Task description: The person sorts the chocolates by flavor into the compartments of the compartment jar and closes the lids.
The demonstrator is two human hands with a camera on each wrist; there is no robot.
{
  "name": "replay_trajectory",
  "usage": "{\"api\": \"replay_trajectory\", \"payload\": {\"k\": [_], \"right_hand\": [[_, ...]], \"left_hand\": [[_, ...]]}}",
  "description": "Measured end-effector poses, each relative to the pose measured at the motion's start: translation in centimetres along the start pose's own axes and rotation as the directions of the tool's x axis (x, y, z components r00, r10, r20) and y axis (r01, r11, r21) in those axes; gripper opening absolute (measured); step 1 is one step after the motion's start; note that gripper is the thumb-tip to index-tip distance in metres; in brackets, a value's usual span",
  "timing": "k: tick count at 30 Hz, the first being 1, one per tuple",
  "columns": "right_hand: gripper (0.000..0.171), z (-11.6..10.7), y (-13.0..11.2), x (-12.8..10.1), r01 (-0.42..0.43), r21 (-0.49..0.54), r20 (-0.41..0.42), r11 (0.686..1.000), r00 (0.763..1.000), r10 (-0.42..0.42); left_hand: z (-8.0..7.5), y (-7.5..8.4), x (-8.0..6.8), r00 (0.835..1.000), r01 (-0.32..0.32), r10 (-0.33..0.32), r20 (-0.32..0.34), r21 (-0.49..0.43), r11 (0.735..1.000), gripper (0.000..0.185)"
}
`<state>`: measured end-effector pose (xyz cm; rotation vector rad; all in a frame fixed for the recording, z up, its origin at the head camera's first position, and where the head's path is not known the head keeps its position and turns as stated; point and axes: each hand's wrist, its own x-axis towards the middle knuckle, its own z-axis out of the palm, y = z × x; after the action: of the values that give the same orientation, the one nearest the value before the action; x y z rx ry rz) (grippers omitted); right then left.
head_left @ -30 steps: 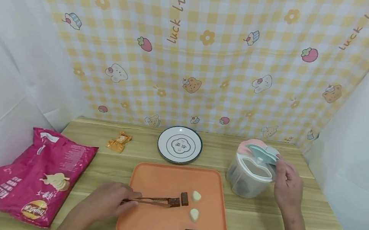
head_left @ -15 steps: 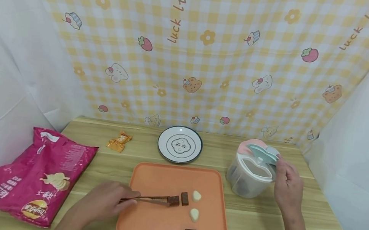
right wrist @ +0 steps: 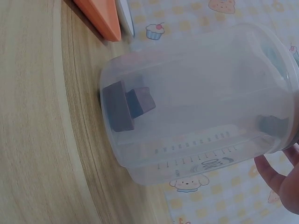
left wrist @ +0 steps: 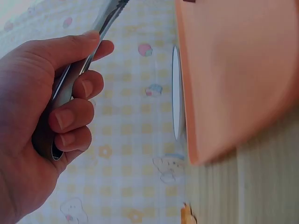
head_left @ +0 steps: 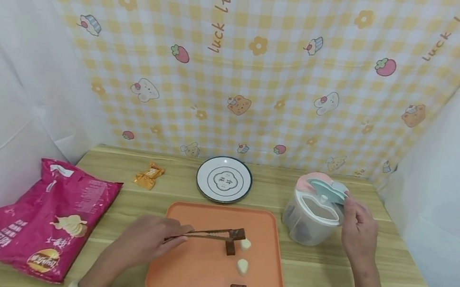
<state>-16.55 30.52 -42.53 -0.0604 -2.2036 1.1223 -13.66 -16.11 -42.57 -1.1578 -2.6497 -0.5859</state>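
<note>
In the head view, near the middle, the left hand (head_left: 148, 243) squeezes tongs (head_left: 206, 233) pinching a small, hard, light chocolate cube (head_left: 238, 234) by its flat sides above the orange tray (head_left: 196, 278), the left wrist view shows its fingers curled round the tong handles, and the right wrist view shows the right hand (head_left: 358, 233) pinching the lid (head_left: 327, 190) of the clear jar (right wrist: 196, 112).

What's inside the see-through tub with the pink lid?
The clear tub holds dark brown blocks at the bottom, at least two, and another dark piece near the top. The frosted wall blurs anything more.
</note>
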Motion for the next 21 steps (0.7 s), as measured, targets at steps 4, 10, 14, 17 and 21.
{"api": "replay_trajectory", "payload": {"k": [4,10,14,17,21], "right_hand": [[0.041,0.1,0.0,0.1,0.002,0.007,0.0,1.0,1.0,-0.002],[0.04,0.2,0.0,0.2,0.007,0.006,-0.006,1.0,1.0,-0.006],[0.041,0.2,0.0,0.1,-0.003,0.004,-0.004,1.0,1.0,0.003],[0.041,0.2,-0.1,0.1,-0.016,0.002,-0.006,1.0,1.0,0.016],[0.042,0.1,-0.1,0.0,-0.024,0.001,-0.008,1.0,1.0,0.024]], "left_hand": [[0.5,1.0,1.8,0.997,-0.042,0.042,-0.058,0.01,0.999,0.017],[1.8,2.4,4.6,0.98,-0.108,0.117,-0.161,0.063,0.992,0.017],[2.6,3.4,6.5,0.968,-0.123,0.136,-0.21,0.072,0.99,0.023],[3.1,4.1,8.1,0.958,-0.144,0.155,-0.241,0.063,0.988,0.025],[3.5,4.9,10.3,0.936,-0.193,0.204,-0.288,0.068,0.979,0.023]]}}
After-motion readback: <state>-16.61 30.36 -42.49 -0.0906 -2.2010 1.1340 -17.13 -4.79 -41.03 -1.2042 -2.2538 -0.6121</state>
